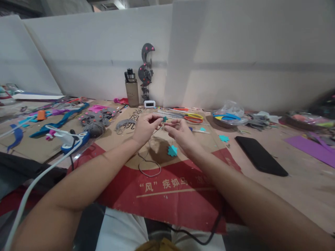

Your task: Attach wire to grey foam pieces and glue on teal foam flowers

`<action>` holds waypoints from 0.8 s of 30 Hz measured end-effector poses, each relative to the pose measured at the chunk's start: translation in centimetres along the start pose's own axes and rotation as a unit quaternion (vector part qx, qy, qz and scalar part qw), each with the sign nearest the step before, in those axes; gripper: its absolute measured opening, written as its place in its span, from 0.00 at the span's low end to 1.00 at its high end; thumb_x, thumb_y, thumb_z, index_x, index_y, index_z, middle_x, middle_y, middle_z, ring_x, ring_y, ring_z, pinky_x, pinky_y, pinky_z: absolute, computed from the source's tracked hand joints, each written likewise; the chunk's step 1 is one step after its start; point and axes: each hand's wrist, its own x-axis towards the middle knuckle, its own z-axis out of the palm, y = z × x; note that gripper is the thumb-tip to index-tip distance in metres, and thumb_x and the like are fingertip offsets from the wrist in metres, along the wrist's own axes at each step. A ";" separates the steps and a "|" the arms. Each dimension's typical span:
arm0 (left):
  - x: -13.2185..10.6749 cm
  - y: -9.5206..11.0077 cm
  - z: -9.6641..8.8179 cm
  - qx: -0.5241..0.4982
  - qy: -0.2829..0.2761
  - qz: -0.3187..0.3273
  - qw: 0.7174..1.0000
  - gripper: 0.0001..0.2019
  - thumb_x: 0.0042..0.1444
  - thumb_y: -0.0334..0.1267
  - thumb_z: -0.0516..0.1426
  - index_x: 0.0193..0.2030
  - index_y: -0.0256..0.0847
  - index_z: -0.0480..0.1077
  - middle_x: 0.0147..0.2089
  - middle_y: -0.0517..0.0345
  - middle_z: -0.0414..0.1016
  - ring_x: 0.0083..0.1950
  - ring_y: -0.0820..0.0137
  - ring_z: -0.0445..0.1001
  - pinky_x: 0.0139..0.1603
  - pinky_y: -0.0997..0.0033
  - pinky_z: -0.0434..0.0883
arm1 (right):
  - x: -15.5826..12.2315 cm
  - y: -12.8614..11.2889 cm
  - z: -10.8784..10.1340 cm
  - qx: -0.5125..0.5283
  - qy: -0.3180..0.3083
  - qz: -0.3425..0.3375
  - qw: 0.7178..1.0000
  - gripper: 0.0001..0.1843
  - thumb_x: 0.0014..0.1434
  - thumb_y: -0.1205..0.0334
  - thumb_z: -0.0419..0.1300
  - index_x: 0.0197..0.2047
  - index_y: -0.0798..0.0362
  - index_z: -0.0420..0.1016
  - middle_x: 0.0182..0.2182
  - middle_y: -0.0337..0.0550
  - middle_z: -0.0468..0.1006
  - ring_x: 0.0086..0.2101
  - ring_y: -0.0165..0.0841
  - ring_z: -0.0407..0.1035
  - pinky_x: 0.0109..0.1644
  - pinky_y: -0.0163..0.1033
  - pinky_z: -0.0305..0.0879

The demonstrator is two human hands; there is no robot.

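Observation:
My left hand (145,127) is raised over the cardboard sheet (167,195), its fingers pinched on a small teal foam piece (165,119). A thin grey cord (149,164) hangs from that pinch and loops on the cardboard below. My right hand (180,134) is just to the right, fingers curled close to the same piece; what it grips, if anything, is too small to make out. A teal foam flower (172,150) lies on the cardboard under my right hand.
A black phone (260,156) lies to the right, scissors (193,118) behind my hands, a glue gun (74,139) with white cable at left. A bottle (132,89), small white clock (150,104) and grey foam hanging (146,71) stand by the white partition. Foam scraps litter both sides.

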 end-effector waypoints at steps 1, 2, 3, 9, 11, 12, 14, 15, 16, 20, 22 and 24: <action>-0.1 0.1 0.1 0.006 0.000 0.003 1.000 0.07 0.52 0.39 0.61 0.34 0.39 0.77 0.29 0.58 0.76 0.27 0.75 0.69 0.30 0.74 0.67 | 0.0 0.1 0.5 0.046 -0.003 0.017 0.999 0.23 0.48 0.54 0.65 0.41 0.48 0.56 0.40 0.43 0.75 0.41 0.34 0.71 0.43 0.41 0.65; -0.1 0.3 0.1 0.014 0.001 0.008 1.000 0.07 0.52 0.39 0.61 0.35 0.39 0.78 0.30 0.57 0.77 0.28 0.74 0.69 0.31 0.74 0.67 | 0.0 0.2 0.9 0.082 -0.003 0.028 0.996 0.25 0.47 0.55 0.66 0.41 0.48 0.55 0.38 0.41 0.76 0.41 0.33 0.72 0.43 0.40 0.65; -0.2 0.4 0.2 0.022 0.004 0.014 1.000 0.06 0.51 0.38 0.62 0.34 0.40 0.78 0.31 0.57 0.77 0.29 0.74 0.70 0.33 0.73 0.68 | 0.0 0.2 1.1 0.111 -0.003 0.035 0.993 0.25 0.46 0.56 0.66 0.41 0.48 0.55 0.36 0.39 0.76 0.40 0.33 0.73 0.44 0.40 0.65; -0.6 1.1 0.6 0.016 0.008 0.012 1.000 0.05 0.51 0.37 0.62 0.33 0.39 0.77 0.29 0.58 0.77 0.30 0.74 0.71 0.34 0.73 0.68 | 0.0 -0.4 0.8 0.187 0.003 0.082 0.979 0.21 0.48 0.59 0.64 0.39 0.47 0.55 0.25 0.28 0.67 0.25 0.26 0.67 0.32 0.36 0.66; -0.6 1.2 0.7 -0.007 0.001 -0.011 1.000 0.06 0.51 0.38 0.62 0.33 0.38 0.77 0.27 0.58 0.76 0.28 0.75 0.69 0.30 0.74 0.67 | -0.2 -0.5 0.8 0.156 0.033 0.058 0.985 0.18 0.49 0.58 0.62 0.38 0.47 0.56 0.24 0.26 0.63 0.20 0.24 0.58 0.25 0.32 0.58; -0.6 1.1 0.7 -0.021 -0.003 -0.023 1.000 0.06 0.51 0.38 0.62 0.33 0.38 0.76 0.27 0.58 0.76 0.27 0.75 0.70 0.29 0.74 0.67 | -0.3 -0.5 0.8 0.137 0.044 0.039 0.989 0.17 0.50 0.58 0.62 0.38 0.47 0.57 0.24 0.26 0.62 0.20 0.23 0.54 0.22 0.31 0.53; -0.6 1.1 0.8 -0.051 -0.008 -0.043 0.998 0.08 0.51 0.39 0.62 0.33 0.37 0.75 0.28 0.57 0.77 0.28 0.74 0.72 0.29 0.74 0.68 | -0.4 -0.4 0.8 0.096 0.055 0.005 0.994 0.15 0.50 0.58 0.62 0.38 0.47 0.60 0.24 0.28 0.60 0.20 0.23 0.51 0.21 0.31 0.48; -0.7 1.0 0.9 -0.064 -0.011 -0.050 0.997 0.08 0.50 0.40 0.62 0.33 0.36 0.75 0.29 0.56 0.77 0.29 0.74 0.73 0.30 0.74 0.69 | -0.4 -0.3 0.8 0.073 0.058 -0.009 0.996 0.13 0.51 0.57 0.62 0.37 0.48 0.62 0.23 0.28 0.60 0.20 0.24 0.50 0.21 0.32 0.47; -0.7 1.0 0.9 -0.075 -0.014 -0.056 0.996 0.09 0.50 0.40 0.63 0.34 0.36 0.75 0.29 0.55 0.77 0.30 0.73 0.74 0.30 0.73 0.70 | -0.3 -0.2 0.8 0.048 0.061 -0.024 0.997 0.12 0.51 0.56 0.62 0.35 0.49 0.64 0.23 0.29 0.60 0.20 0.24 0.50 0.22 0.32 0.47; -0.8 0.9 1.0 -0.106 -0.027 -0.079 0.991 0.10 0.49 0.40 0.63 0.34 0.35 0.75 0.30 0.55 0.77 0.31 0.73 0.75 0.31 0.73 0.71 | -0.1 0.3 0.5 -0.025 0.075 -0.069 0.995 0.10 0.52 0.54 0.61 0.33 0.51 0.70 0.22 0.32 0.63 0.23 0.26 0.52 0.26 0.35 0.50; -0.8 0.9 1.0 -0.126 -0.034 -0.087 0.988 0.11 0.49 0.41 0.64 0.35 0.35 0.75 0.30 0.55 0.77 0.29 0.74 0.74 0.31 0.73 0.72 | 0.0 0.4 0.3 -0.047 0.081 -0.081 0.992 0.09 0.52 0.55 0.61 0.32 0.52 0.71 0.21 0.33 0.63 0.24 0.27 0.53 0.28 0.36 0.50; -0.8 0.7 1.0 -0.147 -0.040 -0.089 0.984 0.12 0.48 0.41 0.64 0.36 0.35 0.75 0.31 0.55 0.78 0.29 0.74 0.74 0.31 0.72 0.72 | -0.1 0.3 0.2 -0.063 0.085 -0.086 0.991 0.09 0.52 0.55 0.61 0.31 0.52 0.72 0.21 0.33 0.63 0.24 0.28 0.54 0.29 0.36 0.51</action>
